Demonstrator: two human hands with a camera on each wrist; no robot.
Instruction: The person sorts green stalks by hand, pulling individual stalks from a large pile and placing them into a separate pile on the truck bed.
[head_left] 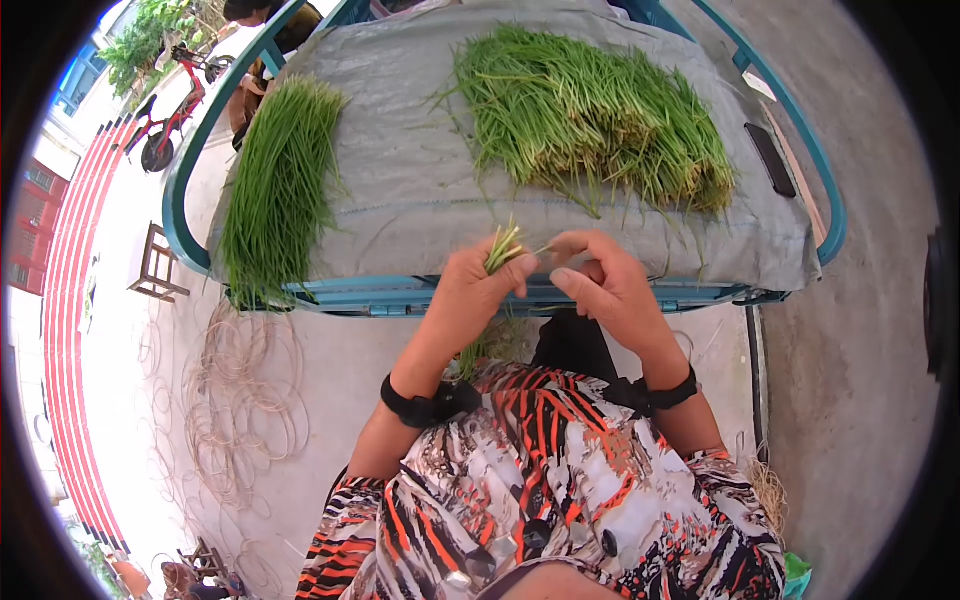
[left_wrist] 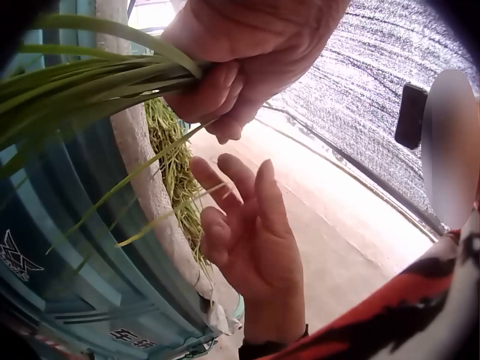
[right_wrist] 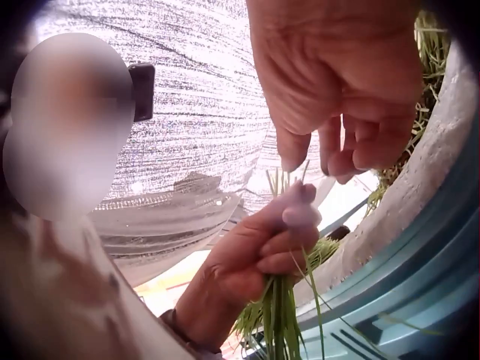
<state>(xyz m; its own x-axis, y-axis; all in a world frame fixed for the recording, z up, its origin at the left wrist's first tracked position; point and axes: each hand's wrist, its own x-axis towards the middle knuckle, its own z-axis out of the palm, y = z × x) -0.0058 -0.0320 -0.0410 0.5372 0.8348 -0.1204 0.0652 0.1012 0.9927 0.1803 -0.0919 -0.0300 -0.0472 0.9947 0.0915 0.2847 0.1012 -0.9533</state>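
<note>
The left hand (head_left: 478, 285) grips a small bunch of green stalks (head_left: 503, 248), its pale cut ends poking up above the fist in the head view. In the left wrist view the leaves (left_wrist: 90, 86) trail out of that hand (left_wrist: 255, 45). Close beside it is the right hand (head_left: 612, 290), with bent, spread fingers. Thin loose blades (left_wrist: 142, 229) show near the right hand (left_wrist: 259, 247) in the left wrist view; whether its fingers hold one, I cannot tell. In the right wrist view the bunch (right_wrist: 279, 315) hangs below the left hand (right_wrist: 251, 255).
A large pile of green stalks (head_left: 600, 120) lies on the grey sheet (head_left: 400, 190) over a blue cart, with another bundle (head_left: 280, 190) at the left. A phone (head_left: 769, 160) lies at the right edge. A wooden stool (head_left: 158, 265) and tangled cord (head_left: 240, 400) are on the floor.
</note>
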